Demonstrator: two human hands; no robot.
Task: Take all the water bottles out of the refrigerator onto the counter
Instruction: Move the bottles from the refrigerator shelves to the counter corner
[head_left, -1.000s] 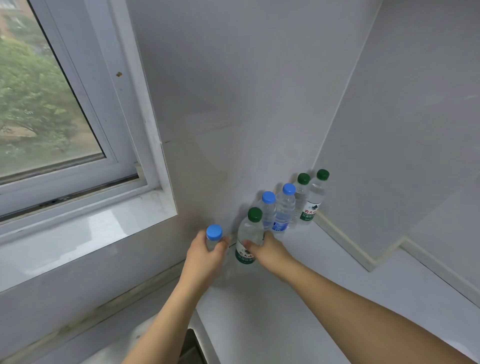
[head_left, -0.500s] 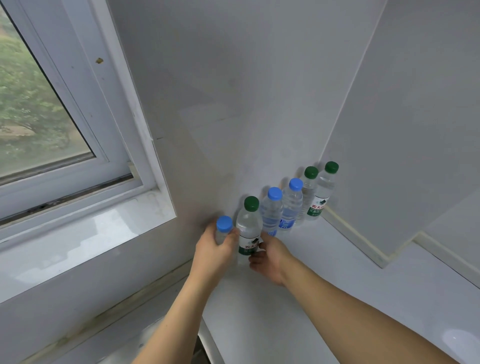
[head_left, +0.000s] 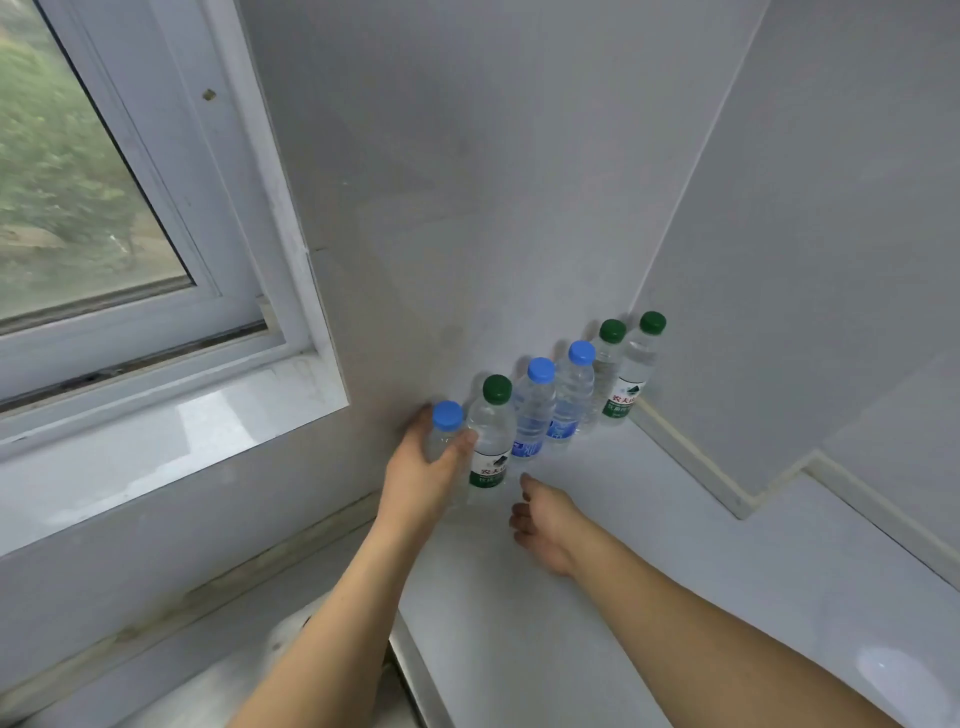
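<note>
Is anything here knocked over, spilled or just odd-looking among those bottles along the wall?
Nothing stands out. Six capped bottles stand upright in a row on the counter against the wall, with no visible spill. The left hand grips the blue-capped end bottle; the right hand is free, beside the nearest green-capped bottle.

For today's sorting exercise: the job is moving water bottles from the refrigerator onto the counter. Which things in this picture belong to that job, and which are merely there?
Belongs to the job:
- blue-capped bottle, gripped by the left hand
- five bottles standing in a row, green and blue caps
- counter
- right hand, holding nothing

Merely there:
- window
- window sill
- wall
</note>
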